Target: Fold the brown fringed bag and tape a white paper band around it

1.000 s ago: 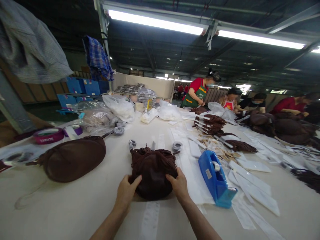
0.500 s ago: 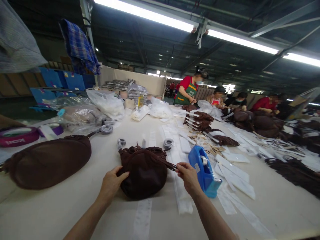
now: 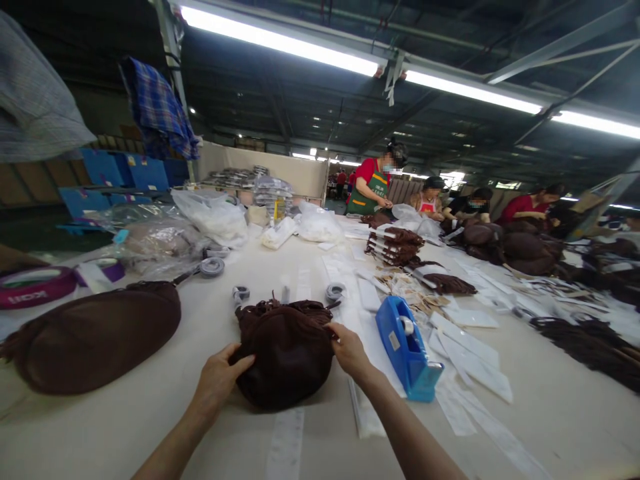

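Note:
A dark brown bag (image 3: 284, 360) with gathered strands along its top lies on the table in front of me. My left hand (image 3: 220, 380) grips its left side, thumb on top and the other fingers hidden beneath. At the upper right edge of the bag, my right hand (image 3: 347, 348) is closed in a pinch on the bag's side. Two wrapped grey rolls, one a grey coil (image 3: 335, 292), sit just behind the bag. A blue tape dispenser (image 3: 407, 350) stands right of my right hand.
Another brown bag (image 3: 100, 337) lies at the left, below purple tape rolls (image 3: 37, 287). Stacked brown bundles (image 3: 395, 245) and white paper strips (image 3: 475, 357) cover the right side. Plastic bags (image 3: 210, 217) lie farther back. Several co-workers, one in a green apron (image 3: 367, 197), work across the table.
My right hand has moved left, from a strap stretched out to the right, onto the bag's right side. My left hand keeps its hold. The view has tilted slightly.

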A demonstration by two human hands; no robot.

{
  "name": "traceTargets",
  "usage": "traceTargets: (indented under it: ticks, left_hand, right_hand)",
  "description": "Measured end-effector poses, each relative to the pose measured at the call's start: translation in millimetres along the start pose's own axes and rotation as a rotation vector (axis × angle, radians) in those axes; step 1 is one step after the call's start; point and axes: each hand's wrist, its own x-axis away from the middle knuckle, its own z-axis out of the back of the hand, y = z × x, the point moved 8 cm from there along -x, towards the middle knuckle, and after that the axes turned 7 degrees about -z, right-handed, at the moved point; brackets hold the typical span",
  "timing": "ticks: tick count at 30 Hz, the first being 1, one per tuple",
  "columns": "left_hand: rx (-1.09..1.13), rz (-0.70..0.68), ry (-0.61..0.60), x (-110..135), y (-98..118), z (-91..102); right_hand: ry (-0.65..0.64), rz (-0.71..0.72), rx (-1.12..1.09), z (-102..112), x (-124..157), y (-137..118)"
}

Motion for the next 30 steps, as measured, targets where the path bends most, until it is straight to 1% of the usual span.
traceTargets:
  ticks: [2,4,7,9,10,12,13,15,17,18,20,23,25,28,30]
  left_hand:
    - [0.004,0.004,-0.016,-0.2,-1.3,-0.5]
    - [0.009,0.011,-0.026,0.4,-1.5,-0.3]
    - [0.055,0.025,-0.06,3.5,1.7,-0.5]
    - [0.131,0.053,-0.13,6.9,3.6,-3.1]
    - [0.174,0.071,-0.174,8.7,3.9,-4.7]
    - [0.251,0.099,-0.25,11.4,3.6,-6.7]
    - [0.283,0.108,-0.272,11.8,2.8,-6.8]
    - [0.347,0.128,-0.289,11.3,0.0,-6.3]
    - [0.41,0.166,-0.282,9.8,-4.7,-6.7]
    - [0.44,0.19,-0.268,8.9,-7.2,-7.1]
    - [0.496,0.233,-0.223,6.6,-11.6,-7.7]
    - [0.55,0.255,-0.156,2.4,-13.7,-8.4]
    - [0.563,0.251,-0.135,-0.1,-13.1,-8.7]
    - [0.566,0.252,-0.119,-2.0,-13.3,-7.8]
    - [0.563,0.255,-0.116,-1.7,-14.3,-6.8]
  right_hand:
    - [0.041,-0.031,0.03,8.3,-7.0,6.9]
    - [0.126,-0.075,0.048,21.4,-6.9,12.8]
    - [0.224,-0.134,0.029,35.0,7.6,17.7]
    - [0.229,-0.179,-0.01,34.7,22.5,20.3]
    - [0.206,-0.201,-0.026,31.2,29.8,21.4]
    - [0.078,-0.263,-0.153,16.1,40.9,25.3]
    - [-0.012,-0.302,-0.28,5.8,44.7,27.7]
    - [-0.186,-0.376,-0.61,-14.1,47.9,30.1]
    - [-0.303,-0.421,-0.891,-27.0,44.8,30.2]
    - [-0.336,-0.429,-0.964,-30.3,41.4,30.6]
    - [-0.385,-0.441,-1.043,-34.2,34.0,31.8]
    - [-0.407,-0.445,-1.087,-33.8,26.1,31.3]
    - [-0.418,-0.426,-1.109,-31.5,24.5,27.2]
    - [-0.471,-0.381,-1.147,-30.6,26.5,19.3]
    - [-0.486,-0.367,-1.153,-31.7,27.9,18.2]
